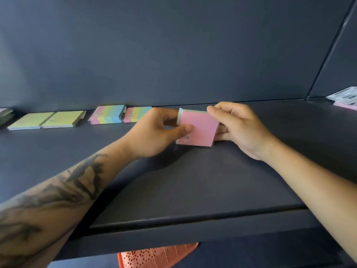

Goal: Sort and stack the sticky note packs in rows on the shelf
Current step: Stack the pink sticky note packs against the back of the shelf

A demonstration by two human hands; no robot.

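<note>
A pink sticky note pack in clear wrap stands tilted on the dark shelf, held between both hands. My left hand pinches its left edge with thumb and fingers. My right hand grips its right side, one finger over the top corner. Along the back wall lie two striped pastel packs and two yellow-green packs side by side.
A dark pack sits at the far left edge. Wrapped packs lie at the far right past a shelf divider. An orange perforated basket shows below the shelf's front edge.
</note>
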